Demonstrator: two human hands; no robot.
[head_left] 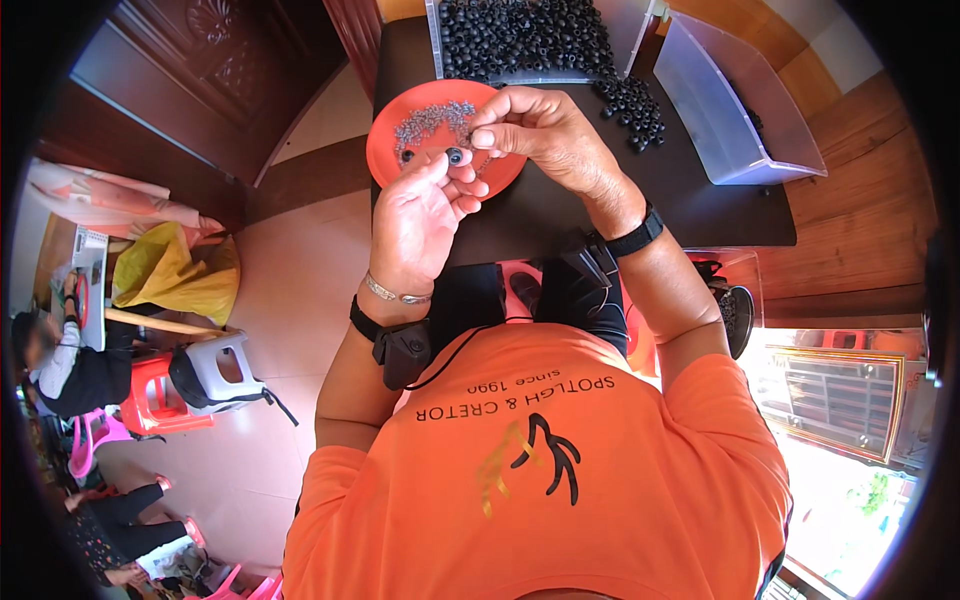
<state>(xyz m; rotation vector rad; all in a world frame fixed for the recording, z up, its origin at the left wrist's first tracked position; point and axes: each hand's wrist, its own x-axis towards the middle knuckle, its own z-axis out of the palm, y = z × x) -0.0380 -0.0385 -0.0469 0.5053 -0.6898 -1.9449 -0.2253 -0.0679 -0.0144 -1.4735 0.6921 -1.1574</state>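
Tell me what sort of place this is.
Probably a home room used for small piecework assembly. Signs: a carved wooden door, a dark table bearing a clear tray of small black rings and an orange plate, and plastic stools on a tiled floor.

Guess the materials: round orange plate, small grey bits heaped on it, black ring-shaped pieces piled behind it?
Round orange plate: likely plastic, uniform colour, smooth slightly glossy face. Small grey bits: probably metal, they glint silvery; too small to be sure. Black ring-shaped pieces: look like matte rubber or plastic, dull with no shine.
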